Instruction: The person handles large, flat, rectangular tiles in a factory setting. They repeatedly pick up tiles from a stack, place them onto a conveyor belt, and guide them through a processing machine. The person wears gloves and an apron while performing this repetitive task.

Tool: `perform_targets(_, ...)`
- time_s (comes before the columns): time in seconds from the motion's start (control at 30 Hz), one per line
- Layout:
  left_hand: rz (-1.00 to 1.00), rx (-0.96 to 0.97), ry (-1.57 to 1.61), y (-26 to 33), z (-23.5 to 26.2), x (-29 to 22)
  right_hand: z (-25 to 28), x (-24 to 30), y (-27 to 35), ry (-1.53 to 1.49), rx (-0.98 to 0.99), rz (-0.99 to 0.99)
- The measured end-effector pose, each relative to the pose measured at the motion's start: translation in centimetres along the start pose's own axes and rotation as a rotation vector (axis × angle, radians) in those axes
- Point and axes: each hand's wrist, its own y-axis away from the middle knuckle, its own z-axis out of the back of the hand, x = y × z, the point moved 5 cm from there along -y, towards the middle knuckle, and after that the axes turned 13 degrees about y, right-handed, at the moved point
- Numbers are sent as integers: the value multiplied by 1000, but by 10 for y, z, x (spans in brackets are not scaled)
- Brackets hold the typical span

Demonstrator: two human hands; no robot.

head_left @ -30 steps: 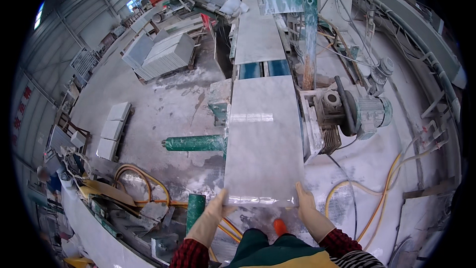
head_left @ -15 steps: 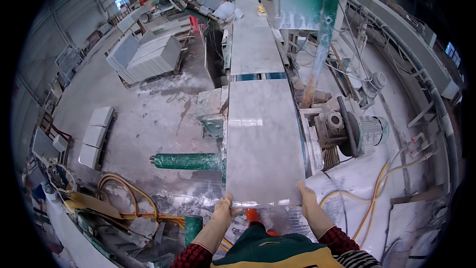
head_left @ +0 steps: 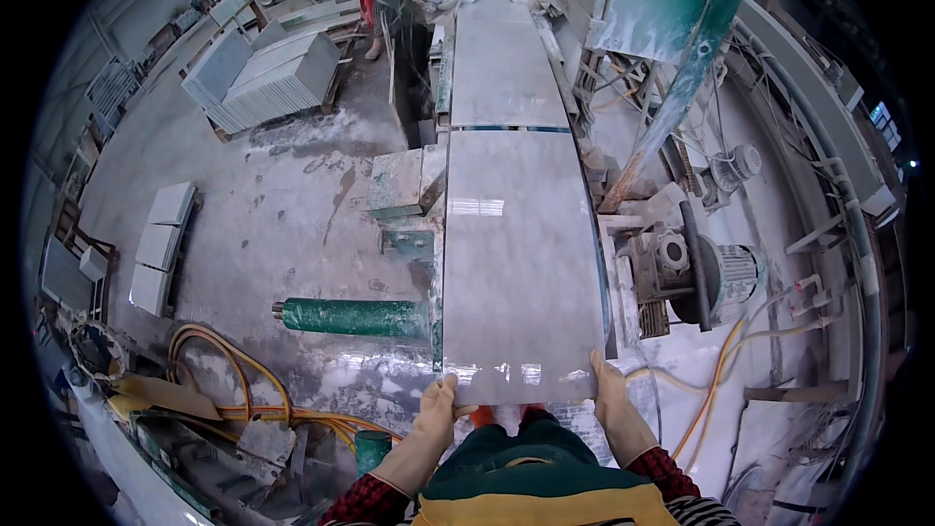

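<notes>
The left hand (head_left: 435,419) and right hand (head_left: 616,403), fingers partly hidden, clasp the near corners of a polished grey slab (head_left: 522,278), which extends forward from the grip, with a second slab (head_left: 506,68) just beyond its far edge, a green cylinder (head_left: 355,316) to its left and a motor (head_left: 729,278) to its right.

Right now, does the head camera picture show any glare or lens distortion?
Head view: white glare patches on the glossy grey slab, some by the near edge between left hand and right hand; head view: fisheye bending curves the long pipe at right, corners black.
</notes>
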Motion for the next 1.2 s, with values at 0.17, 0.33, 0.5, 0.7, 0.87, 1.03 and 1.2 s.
perform_targets(0.17, -24, -37, 19, -11, -6, -10, -13, 17, -5, -17, -18, 25)
perform_targets(0.33, -13, -87, -23, -19, -14, -17, -11, 11, -27, -39, -23, 29)
perform_targets(0.5, -13, -83, -12, -26, -19, -17, -14, 26, -23, -23, -15, -5)
perform_targets(0.7, -66, -52, 2, -26, -20, -16, -12, 28, -29, -28, 49, 23)
perform_targets(0.87, -34, -32, -20, -23, -28, -25, -19, 39, -25, -49, 49, -21)
perform_targets(1.03, -24, -30, -10, -33, -27, -25, -18, 41, -31, -102, 89, 13)
perform_targets(1.2, -36, -68, 24, -38, -27, -25, -17, 1, 1, -310, 218, -222)
